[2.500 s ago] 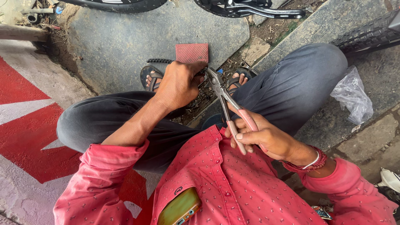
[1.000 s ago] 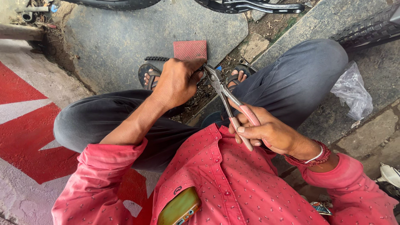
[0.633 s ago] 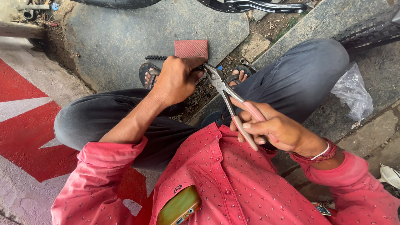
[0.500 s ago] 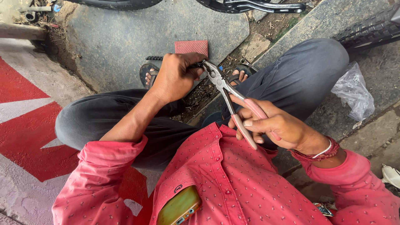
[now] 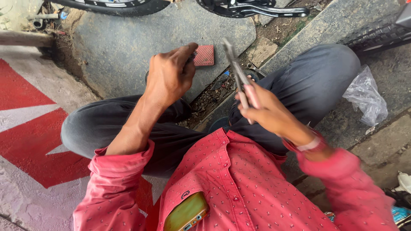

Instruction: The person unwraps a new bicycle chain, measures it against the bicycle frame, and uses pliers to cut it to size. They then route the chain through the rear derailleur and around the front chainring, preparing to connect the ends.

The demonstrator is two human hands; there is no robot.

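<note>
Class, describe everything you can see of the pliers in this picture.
The pliers are slim grey metal with pinkish grips on the handles. The right hand holds them by the handles, nose pointing up and away from the person, tilted slightly left. The picture is motion-blurred there, so whether the nose is open or closed cannot be told. The nose hangs free above the gritty ground, touching nothing, a little apart from the left hand.
</note>
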